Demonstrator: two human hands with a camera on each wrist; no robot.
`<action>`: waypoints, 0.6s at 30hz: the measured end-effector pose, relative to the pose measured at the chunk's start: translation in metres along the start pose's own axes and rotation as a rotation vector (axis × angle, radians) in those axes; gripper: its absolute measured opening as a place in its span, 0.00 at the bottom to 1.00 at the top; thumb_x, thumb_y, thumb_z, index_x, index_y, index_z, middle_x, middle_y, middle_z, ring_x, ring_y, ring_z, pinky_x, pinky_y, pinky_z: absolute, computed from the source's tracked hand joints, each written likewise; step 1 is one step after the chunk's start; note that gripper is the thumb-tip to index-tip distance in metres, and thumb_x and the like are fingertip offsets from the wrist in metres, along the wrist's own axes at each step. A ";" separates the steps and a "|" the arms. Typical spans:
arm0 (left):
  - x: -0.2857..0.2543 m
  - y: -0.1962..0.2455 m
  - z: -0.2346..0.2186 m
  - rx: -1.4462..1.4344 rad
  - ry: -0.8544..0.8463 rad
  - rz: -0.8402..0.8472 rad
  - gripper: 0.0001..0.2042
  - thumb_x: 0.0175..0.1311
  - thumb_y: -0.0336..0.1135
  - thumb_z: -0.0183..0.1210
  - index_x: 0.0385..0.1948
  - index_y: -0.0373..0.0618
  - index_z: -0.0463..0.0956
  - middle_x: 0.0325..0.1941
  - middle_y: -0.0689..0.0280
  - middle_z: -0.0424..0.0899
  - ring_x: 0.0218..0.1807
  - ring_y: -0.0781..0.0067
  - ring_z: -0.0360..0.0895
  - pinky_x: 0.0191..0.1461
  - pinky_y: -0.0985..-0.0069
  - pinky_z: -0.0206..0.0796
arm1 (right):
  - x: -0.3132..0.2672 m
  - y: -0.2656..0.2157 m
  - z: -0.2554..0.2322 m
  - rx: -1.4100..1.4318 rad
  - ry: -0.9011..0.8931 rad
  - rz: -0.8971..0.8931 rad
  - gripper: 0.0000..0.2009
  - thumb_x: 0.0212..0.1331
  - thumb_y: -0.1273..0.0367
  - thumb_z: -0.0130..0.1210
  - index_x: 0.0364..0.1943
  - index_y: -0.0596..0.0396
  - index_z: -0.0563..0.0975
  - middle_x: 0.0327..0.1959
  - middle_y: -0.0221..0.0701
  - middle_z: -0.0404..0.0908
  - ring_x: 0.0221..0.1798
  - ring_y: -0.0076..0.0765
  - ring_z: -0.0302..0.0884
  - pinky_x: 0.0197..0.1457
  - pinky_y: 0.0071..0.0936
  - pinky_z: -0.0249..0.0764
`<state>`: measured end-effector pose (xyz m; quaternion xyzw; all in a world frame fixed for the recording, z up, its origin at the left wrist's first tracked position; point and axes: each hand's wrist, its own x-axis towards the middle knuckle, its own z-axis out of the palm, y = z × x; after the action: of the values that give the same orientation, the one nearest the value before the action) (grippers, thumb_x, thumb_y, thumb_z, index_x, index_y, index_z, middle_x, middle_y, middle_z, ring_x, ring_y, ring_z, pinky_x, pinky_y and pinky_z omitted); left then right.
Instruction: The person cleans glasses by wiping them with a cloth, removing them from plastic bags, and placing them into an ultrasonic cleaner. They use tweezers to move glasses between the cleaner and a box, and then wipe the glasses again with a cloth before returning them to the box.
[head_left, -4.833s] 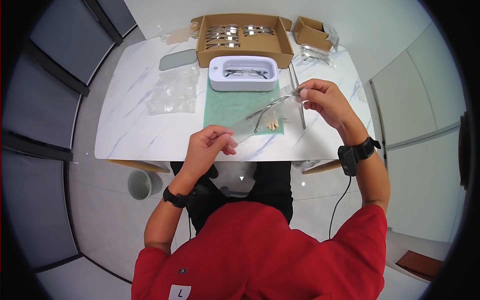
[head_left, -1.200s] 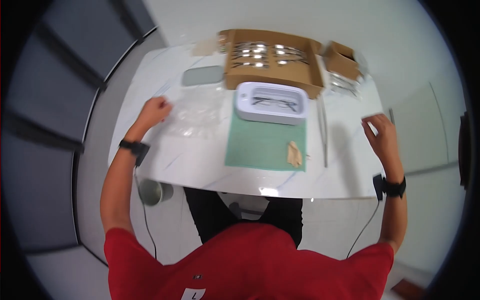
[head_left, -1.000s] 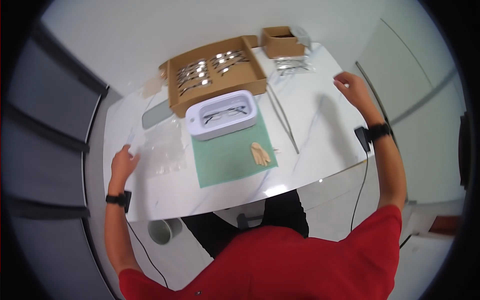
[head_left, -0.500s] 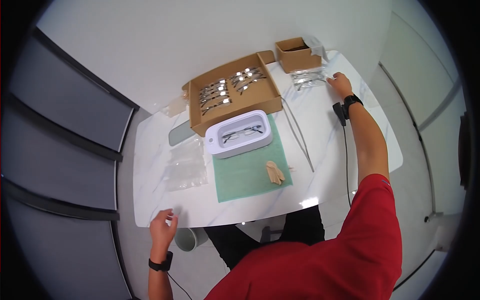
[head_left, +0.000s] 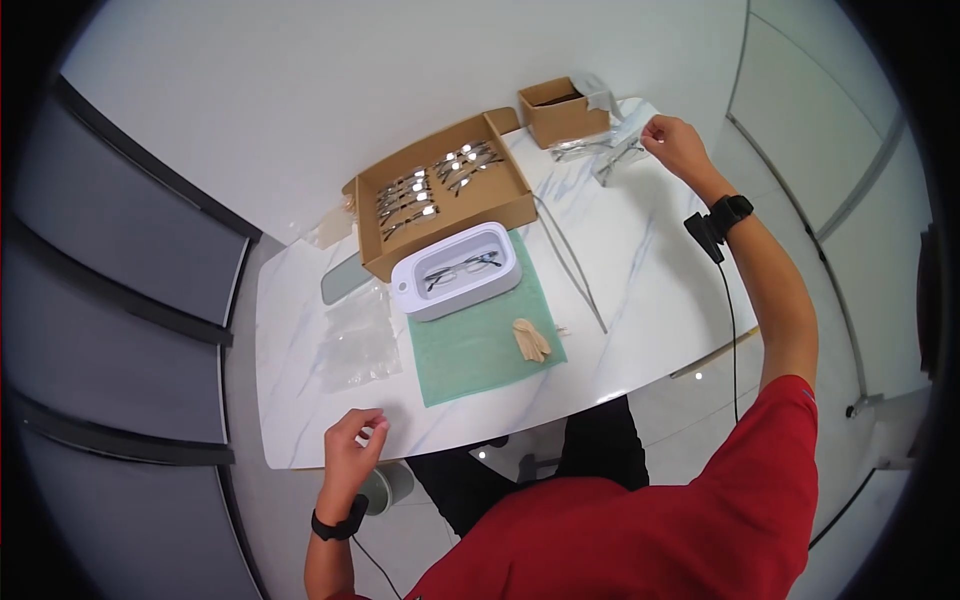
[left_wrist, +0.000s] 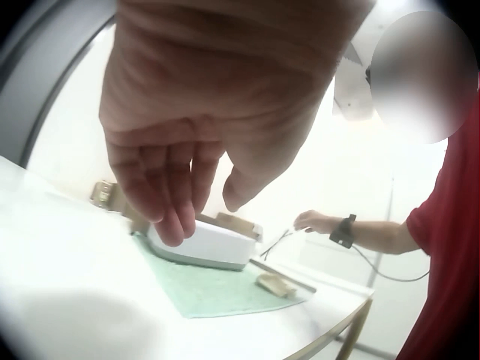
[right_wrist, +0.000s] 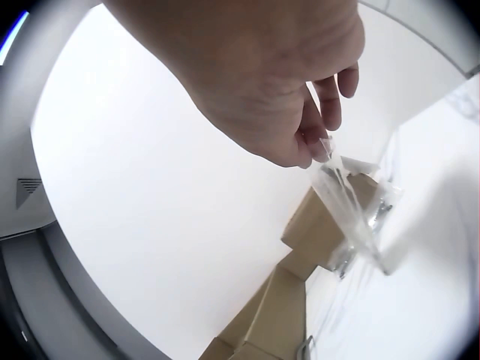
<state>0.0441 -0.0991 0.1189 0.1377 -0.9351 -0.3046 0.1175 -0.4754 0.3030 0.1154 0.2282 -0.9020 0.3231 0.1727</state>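
Note:
My right hand (head_left: 680,150) pinches the end of a clear plastic bag (head_left: 622,158) with a pair of eyeglasses inside, raised at the back right of the table. In the right wrist view the bag (right_wrist: 346,204) hangs from thumb and fingertips. More bagged eyeglasses (head_left: 575,150) lie beside it, below a small cardboard box (head_left: 565,122). Over the table's front left edge hovers my left hand (head_left: 350,450), fingers loosely bent and holding nothing. A pale lilac ultrasonic cleaner (head_left: 460,298) sits mid-table with eyeglasses (head_left: 463,270) in its basin.
Under the cleaner is a green cloth (head_left: 470,370) bearing beige finger cots (head_left: 531,341). Behind stands a cardboard tray (head_left: 518,214) with several eyeglasses. Flat clear bags (head_left: 360,345) and a grey lid (head_left: 346,279) lie left; a thin metal strip (head_left: 575,265) lies right.
The earlier bag with eyeglasses left both hands. My right hand then reached to the back right pile and lifted a bagged pair. The left hand moved to the front left edge.

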 end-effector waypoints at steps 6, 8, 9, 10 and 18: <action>0.027 0.039 0.037 -0.602 -0.278 -0.066 0.14 0.67 0.27 0.63 0.53 0.36 0.78 0.47 0.56 0.87 0.47 0.69 0.85 0.51 0.75 0.76 | -0.028 -0.103 -0.079 0.055 -0.121 -0.182 0.07 0.59 0.70 0.61 0.34 0.60 0.81 0.32 0.34 0.85 0.36 0.31 0.82 0.43 0.29 0.76; 0.032 0.057 0.053 -0.812 -0.330 -0.086 0.19 0.69 0.31 0.61 0.59 0.36 0.73 0.55 0.53 0.83 0.55 0.64 0.82 0.56 0.72 0.75 | -0.043 -0.146 -0.097 0.144 -0.211 -0.177 0.07 0.60 0.70 0.61 0.33 0.60 0.80 0.33 0.32 0.85 0.37 0.27 0.81 0.42 0.26 0.75; 0.035 0.061 0.064 -0.901 -0.331 -0.058 0.22 0.71 0.34 0.60 0.63 0.36 0.69 0.59 0.51 0.80 0.59 0.60 0.80 0.58 0.69 0.74 | -0.048 -0.163 -0.103 0.204 -0.286 -0.177 0.07 0.63 0.70 0.60 0.34 0.61 0.80 0.35 0.31 0.85 0.39 0.22 0.79 0.43 0.22 0.74; 0.036 0.065 0.075 -0.990 -0.328 -0.032 0.25 0.72 0.37 0.60 0.66 0.37 0.66 0.64 0.50 0.77 0.64 0.57 0.78 0.61 0.67 0.73 | -0.055 -0.179 -0.105 0.305 -0.304 -0.178 0.07 0.63 0.70 0.61 0.34 0.61 0.80 0.35 0.30 0.85 0.39 0.23 0.80 0.44 0.23 0.75; 0.037 0.104 0.084 -1.686 -0.250 -0.073 0.33 0.71 0.48 0.60 0.71 0.40 0.59 0.70 0.49 0.68 0.70 0.54 0.71 0.66 0.65 0.71 | -0.125 -0.255 -0.077 0.990 -0.572 -0.244 0.06 0.68 0.71 0.61 0.40 0.60 0.79 0.40 0.29 0.85 0.43 0.20 0.81 0.47 0.20 0.78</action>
<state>-0.0353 0.0148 0.1199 -0.0006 -0.3967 -0.9155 0.0669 -0.2250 0.2164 0.2433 0.4623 -0.6214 0.6096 -0.1689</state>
